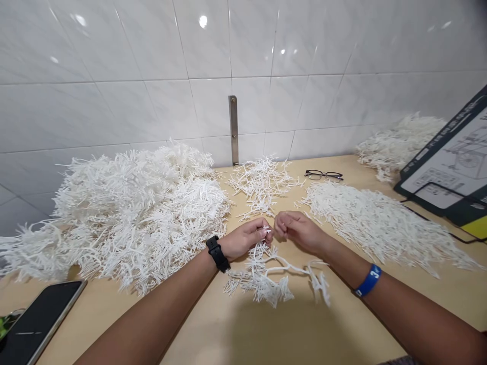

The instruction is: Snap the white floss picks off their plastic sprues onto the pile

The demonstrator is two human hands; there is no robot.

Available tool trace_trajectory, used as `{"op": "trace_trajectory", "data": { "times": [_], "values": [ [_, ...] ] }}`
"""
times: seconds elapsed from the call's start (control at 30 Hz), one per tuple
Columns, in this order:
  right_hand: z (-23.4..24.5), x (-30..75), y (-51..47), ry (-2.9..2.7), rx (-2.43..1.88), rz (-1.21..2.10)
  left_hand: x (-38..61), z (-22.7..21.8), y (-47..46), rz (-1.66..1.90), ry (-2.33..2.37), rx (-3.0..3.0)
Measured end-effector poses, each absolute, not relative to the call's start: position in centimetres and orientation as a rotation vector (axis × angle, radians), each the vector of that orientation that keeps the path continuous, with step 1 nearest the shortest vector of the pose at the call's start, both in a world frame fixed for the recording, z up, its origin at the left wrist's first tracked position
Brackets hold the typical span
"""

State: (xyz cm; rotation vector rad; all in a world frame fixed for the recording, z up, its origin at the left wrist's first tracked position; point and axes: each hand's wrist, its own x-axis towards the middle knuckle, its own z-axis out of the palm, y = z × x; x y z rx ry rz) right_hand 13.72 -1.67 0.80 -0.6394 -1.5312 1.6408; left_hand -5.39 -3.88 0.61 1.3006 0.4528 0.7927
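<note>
My left hand (pixel 247 238), with a black watch on its wrist, is closed on a white branched plastic piece (pixel 279 284). Thin twigs poke out between thumb and fingers, and the rest of the piece droops over the table below. Close by on the right, my right hand (pixel 299 229) has its fingers curled into a pinch; whatever they hold, if anything, is hidden. Just beyond both hands lies a small loose heap of white twigs (pixel 264 182). A blue band circles my right wrist.
A big mound of white branched pieces (pixel 144 213) fills the left side. Short white bits (pixel 373 218) spread across the right, with eyeglasses (pixel 323 175) behind them. Farther right are another white pile (pixel 399 142) and a leaning printed box (pixel 452 167). A phone (pixel 41 322) lies front left.
</note>
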Motion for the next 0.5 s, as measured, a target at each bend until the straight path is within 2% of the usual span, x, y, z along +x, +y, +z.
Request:
{"op": "trace_trajectory", "data": {
  "times": [0.17,0.27,0.4,0.5],
  "values": [
    [1.8,15.7,0.1,-0.889,-0.648,1.544,-5.3,0.7,-3.7,0.855,0.57,1.082],
    [1.8,16.3,0.8,-0.795,-0.781,1.64,-5.2,1.1,-3.7,0.889,0.622,1.058],
    [1.6,14.9,-0.2,-1.089,-0.935,1.711,-5.1,1.5,-3.9,0.899,0.717,1.036],
    [1.5,13.3,-1.8,-1.648,-0.917,1.547,-4.9,1.4,-4.0,0.943,0.763,1.044]
  ]
}}
